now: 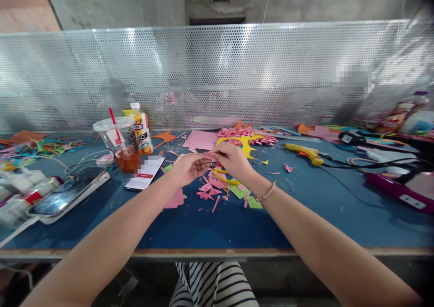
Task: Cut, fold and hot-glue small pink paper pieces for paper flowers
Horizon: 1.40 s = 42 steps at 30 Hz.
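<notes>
From the head view, my left hand [187, 167] and right hand [231, 158] meet above the middle of the blue worktop [305, 207], fingertips of both pinched together on a small pink paper strip [210, 153]. Yellow-handled scissors [226, 178] lie just under my right hand among pink and green paper scraps [217, 191]. A clear plastic cup with a red straw [118, 142] stands toward the left edge. I judge a light, steady pinch near the strip's ends keeps it flat without tearing.
</notes>
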Available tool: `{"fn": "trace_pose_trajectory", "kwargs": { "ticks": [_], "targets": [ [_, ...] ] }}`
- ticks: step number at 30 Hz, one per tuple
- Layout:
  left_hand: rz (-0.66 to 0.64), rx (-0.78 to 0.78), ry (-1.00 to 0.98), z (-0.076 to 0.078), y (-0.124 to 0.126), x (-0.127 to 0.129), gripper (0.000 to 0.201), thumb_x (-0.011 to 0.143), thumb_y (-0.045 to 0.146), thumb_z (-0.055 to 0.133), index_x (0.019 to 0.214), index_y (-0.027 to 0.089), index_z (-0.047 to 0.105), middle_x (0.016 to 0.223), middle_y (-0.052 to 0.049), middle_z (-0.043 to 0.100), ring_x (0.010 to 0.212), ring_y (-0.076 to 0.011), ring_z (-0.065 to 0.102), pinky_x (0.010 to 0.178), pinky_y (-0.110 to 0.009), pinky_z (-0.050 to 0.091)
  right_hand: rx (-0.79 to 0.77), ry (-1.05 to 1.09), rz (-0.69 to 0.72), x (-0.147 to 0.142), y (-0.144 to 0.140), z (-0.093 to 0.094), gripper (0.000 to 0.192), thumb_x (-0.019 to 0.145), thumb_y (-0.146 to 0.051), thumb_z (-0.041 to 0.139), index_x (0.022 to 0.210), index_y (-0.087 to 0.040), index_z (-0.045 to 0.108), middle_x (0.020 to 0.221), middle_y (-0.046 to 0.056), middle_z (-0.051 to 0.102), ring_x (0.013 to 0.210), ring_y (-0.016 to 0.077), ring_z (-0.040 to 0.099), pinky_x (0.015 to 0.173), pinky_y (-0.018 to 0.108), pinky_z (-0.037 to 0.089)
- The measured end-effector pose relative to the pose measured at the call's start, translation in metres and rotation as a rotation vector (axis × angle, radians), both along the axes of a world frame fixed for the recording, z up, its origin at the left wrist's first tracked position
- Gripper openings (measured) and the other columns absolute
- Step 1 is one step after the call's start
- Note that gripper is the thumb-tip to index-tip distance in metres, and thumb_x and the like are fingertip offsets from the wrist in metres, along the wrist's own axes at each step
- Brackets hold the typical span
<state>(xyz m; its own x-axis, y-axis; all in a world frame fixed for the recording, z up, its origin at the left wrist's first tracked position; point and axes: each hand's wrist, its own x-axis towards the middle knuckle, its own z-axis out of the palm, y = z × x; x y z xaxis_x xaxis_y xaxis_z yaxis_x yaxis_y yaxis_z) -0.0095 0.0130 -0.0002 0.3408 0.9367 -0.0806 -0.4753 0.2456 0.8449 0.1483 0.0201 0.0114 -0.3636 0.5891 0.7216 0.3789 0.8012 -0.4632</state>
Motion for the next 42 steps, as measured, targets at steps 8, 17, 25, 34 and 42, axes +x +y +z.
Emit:
{"fn": "trace_pose_trajectory", "kwargs": {
  "ticks": [8, 17, 25, 34, 42],
  "targets": [
    [0.218, 0.168, -0.073, 0.0031, -0.0006, 0.0017, 0.011, 0.066, 0.006, 0.064, 0.075, 0.011, 0.06, 0.064, -0.001, 0.063, 0.058, -0.0076, 0.06, 0.062, -0.02, 0.048, -0.164, 0.184, 0.057, 0.0008, 0.0032, -0.0063, 0.031, 0.074, -0.025, 0.057, 0.104, -0.02, 0.05, 0.099, 0.008, 0.053, 0.088, 0.0169, 0.054, 0.073, 0.033, 0.048],
    [0.154, 0.259, -0.093, -0.0014, -0.0018, 0.004, 0.009, 0.065, 0.008, 0.065, 0.071, 0.013, 0.06, 0.066, 0.0, 0.063, 0.064, -0.0089, 0.061, 0.071, -0.022, 0.048, -0.345, 0.306, 0.11, -0.0054, 0.0038, -0.0057, 0.023, 0.07, -0.022, 0.06, 0.092, -0.019, 0.053, 0.081, 0.003, 0.058, 0.073, 0.0127, 0.057, 0.067, 0.028, 0.049],
    [0.125, 0.177, -0.129, 0.0009, -0.0012, 0.0018, 0.008, 0.065, 0.005, 0.058, 0.066, 0.01, 0.064, 0.071, -0.005, 0.067, 0.072, -0.0119, 0.063, 0.076, -0.025, 0.049, -0.132, 0.154, -0.011, -0.0021, 0.0026, -0.0034, 0.012, 0.071, -0.011, 0.052, 0.074, -0.018, 0.06, 0.073, 0.002, 0.061, 0.071, 0.0136, 0.057, 0.065, 0.028, 0.045],
    [0.03, 0.299, 0.039, -0.0042, -0.0009, 0.0032, 0.018, 0.062, 0.016, 0.071, 0.077, 0.013, 0.062, 0.064, 0.001, 0.06, 0.055, -0.0056, 0.056, 0.059, -0.02, 0.047, -0.023, 0.137, -0.05, -0.0012, 0.0032, -0.0055, 0.014, 0.072, -0.011, 0.051, 0.078, -0.019, 0.06, 0.079, 0.003, 0.058, 0.077, 0.0144, 0.055, 0.067, 0.029, 0.045],
    [0.169, 0.372, 0.115, -0.004, -0.0008, 0.0036, 0.023, 0.061, 0.025, 0.072, 0.073, 0.015, 0.055, 0.062, 0.003, 0.058, 0.054, -0.008, 0.058, 0.053, -0.02, 0.045, -0.264, 0.267, 0.03, -0.0023, -0.0007, -0.0005, 0.006, 0.073, -0.022, 0.053, 0.077, -0.017, 0.053, 0.073, 0.002, 0.056, 0.066, 0.0122, 0.053, 0.062, 0.028, 0.044]
  ]
}}
